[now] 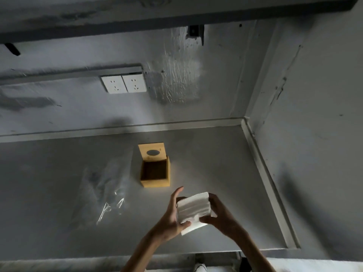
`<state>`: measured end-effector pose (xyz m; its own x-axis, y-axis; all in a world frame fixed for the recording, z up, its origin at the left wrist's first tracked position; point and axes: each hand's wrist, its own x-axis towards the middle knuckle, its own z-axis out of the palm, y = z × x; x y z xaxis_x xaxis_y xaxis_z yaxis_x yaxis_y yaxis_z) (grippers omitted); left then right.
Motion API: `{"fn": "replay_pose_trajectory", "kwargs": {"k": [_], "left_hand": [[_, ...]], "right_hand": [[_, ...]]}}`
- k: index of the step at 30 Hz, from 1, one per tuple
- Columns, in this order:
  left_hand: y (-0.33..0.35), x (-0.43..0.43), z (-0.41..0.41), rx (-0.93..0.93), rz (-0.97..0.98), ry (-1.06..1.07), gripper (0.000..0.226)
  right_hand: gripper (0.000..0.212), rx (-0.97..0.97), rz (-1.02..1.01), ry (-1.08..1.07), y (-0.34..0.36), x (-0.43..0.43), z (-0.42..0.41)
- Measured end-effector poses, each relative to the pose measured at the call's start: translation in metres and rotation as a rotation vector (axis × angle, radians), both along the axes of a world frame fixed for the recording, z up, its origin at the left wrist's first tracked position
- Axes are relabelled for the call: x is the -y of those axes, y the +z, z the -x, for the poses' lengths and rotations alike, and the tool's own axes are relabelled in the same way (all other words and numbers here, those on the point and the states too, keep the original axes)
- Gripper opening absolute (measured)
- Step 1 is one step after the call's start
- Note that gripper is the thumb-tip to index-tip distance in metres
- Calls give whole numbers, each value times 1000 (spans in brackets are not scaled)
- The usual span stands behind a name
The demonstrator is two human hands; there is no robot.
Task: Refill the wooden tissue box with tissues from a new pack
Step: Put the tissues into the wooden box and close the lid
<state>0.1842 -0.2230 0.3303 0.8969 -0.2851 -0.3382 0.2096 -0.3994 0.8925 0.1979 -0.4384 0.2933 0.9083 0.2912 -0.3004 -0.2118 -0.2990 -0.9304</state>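
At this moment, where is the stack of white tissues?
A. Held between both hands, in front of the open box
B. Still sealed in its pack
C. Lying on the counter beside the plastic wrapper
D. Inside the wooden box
A: the tissue stack is gripped by the left hand and right hand, nearer the camera than the open wooden box, whose inside looks dark and empty.
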Motion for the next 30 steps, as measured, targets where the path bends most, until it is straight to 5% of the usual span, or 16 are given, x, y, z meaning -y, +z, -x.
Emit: {"fn": "replay_pose_trajectory", "kwargs": {"k": [3,9,15,30], "left_hand": [[-37,0,-3,23,-156,-39,105],[-74,8,-2,-51,-156,-161,119],[-88,-10,-4,100,-244,-230,110],[-93,9,-21,-56,-105,-193,108]], "right_hand": [[68,11,202,-54,-33,-12,4],[86,15,328,-49,-72,-3,11],[82,-62,298,77,-65,7,1],[104,-69,299,147,-66,-6,-1]]}}
